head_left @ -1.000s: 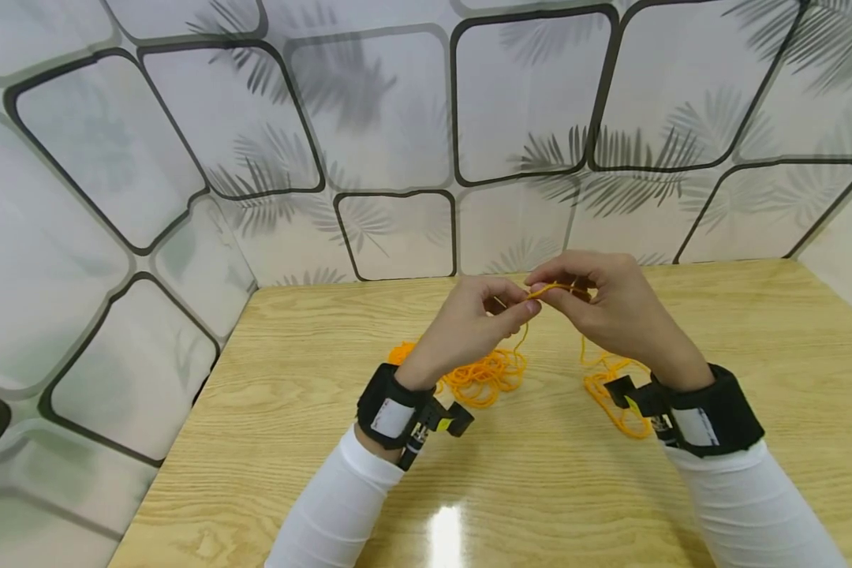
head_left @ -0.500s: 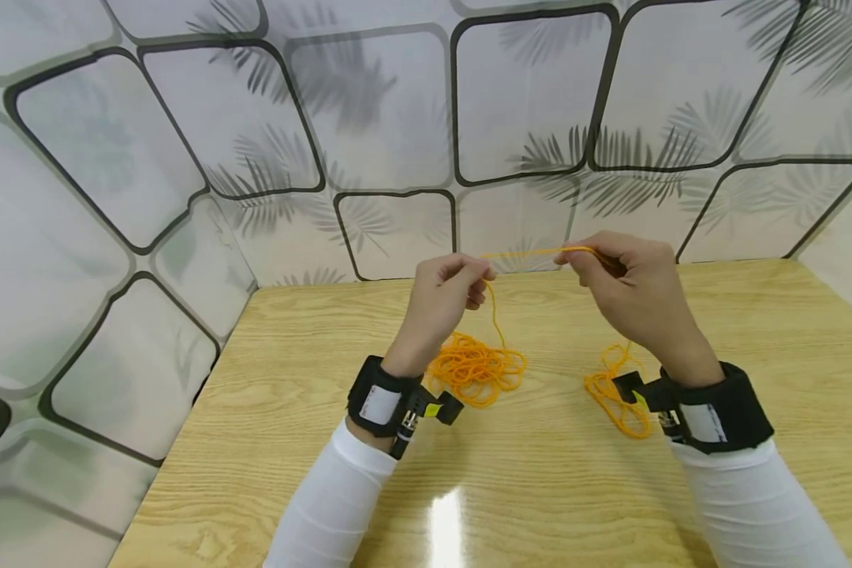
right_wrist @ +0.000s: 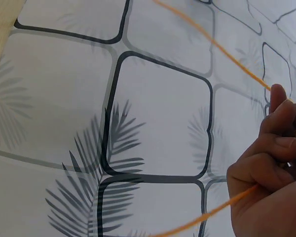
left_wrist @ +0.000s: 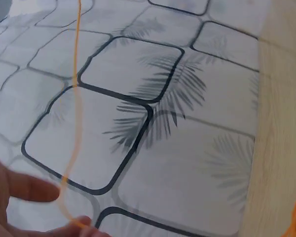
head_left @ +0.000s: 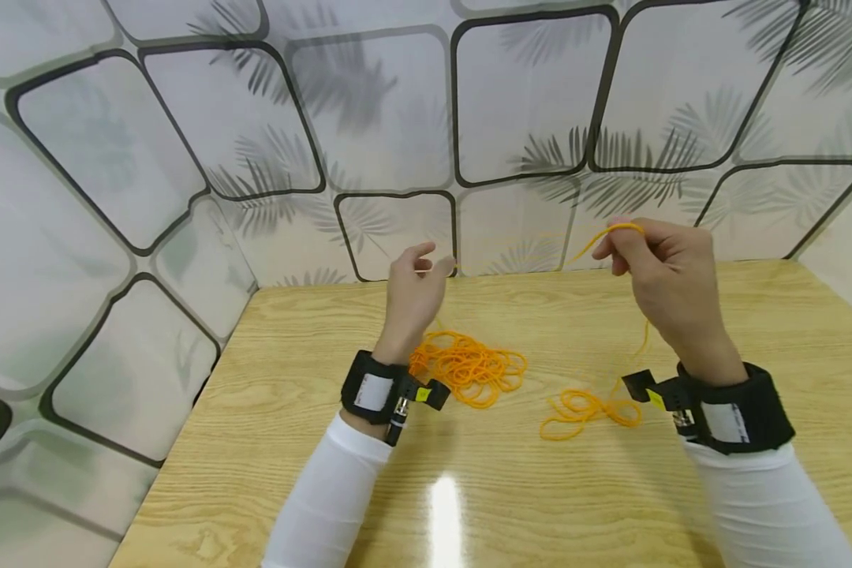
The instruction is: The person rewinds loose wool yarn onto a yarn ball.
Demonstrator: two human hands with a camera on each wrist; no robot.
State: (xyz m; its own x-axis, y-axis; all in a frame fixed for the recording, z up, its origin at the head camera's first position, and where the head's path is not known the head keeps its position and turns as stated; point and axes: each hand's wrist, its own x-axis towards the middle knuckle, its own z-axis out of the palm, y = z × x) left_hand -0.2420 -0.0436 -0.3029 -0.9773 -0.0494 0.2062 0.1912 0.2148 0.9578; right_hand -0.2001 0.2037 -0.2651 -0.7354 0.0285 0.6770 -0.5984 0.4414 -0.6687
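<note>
My left hand point(head_left: 413, 296) is raised above the table's far part, thumb and fingers apart. In the left wrist view a blurred orange yarn strand point(left_wrist: 79, 113) runs down past its fingertips and seems to touch them. On the right, my right hand point(head_left: 678, 276) pinches the yarn between thumb and curled forefinger. The right wrist view shows one taut strand point(right_wrist: 227, 53) leaving the fingertips and another trailing below the curled fingers. A tangled orange yarn pile point(head_left: 468, 364) lies beside the left wrist. A smaller loose coil point(head_left: 578, 393) lies left of the right wrist.
Both hands are over a light wooden table point(head_left: 255, 410) that meets a patterned wall point(head_left: 397, 118) at its back edge. Black straps with small cameras sit on the left wrist point(head_left: 372, 392) and right wrist point(head_left: 727, 422).
My hands have moved apart from touching fingertips, the right hand going up and right, the left going left. The left fingers have spread. The right coil has shifted left on the table.
</note>
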